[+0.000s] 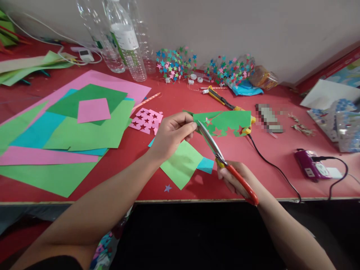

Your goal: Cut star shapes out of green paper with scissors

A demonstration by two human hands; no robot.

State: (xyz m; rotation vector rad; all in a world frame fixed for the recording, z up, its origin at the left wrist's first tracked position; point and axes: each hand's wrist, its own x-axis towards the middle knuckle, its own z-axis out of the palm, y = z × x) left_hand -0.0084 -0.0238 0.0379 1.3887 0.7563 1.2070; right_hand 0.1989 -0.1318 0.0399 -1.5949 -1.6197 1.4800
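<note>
My left hand (176, 131) pinches the left end of a dark green sheet of paper (233, 118), held above the table. Star-shaped cut-outs run along the sheet's lower edge, and one more lies near its middle. In my right hand (236, 176) is a pair of scissors (212, 146) with red handles, fingers wrapped round them. Their blades point up and left, with the tips at the green paper beside my left fingers. Under my hands lie a light green square of paper (181, 165) and a blue piece (206, 165). Near the front edge rests a small purple star (168, 188).
Coloured sheets (92, 138) overlap on the left, by a pink star-punched piece (144, 120). Plastic bottles (126, 48) and star-covered clear containers (173, 65) stand along the wall. A utility knife (218, 96) lies behind the green paper. A purple power adapter (312, 165) with cords sits right.
</note>
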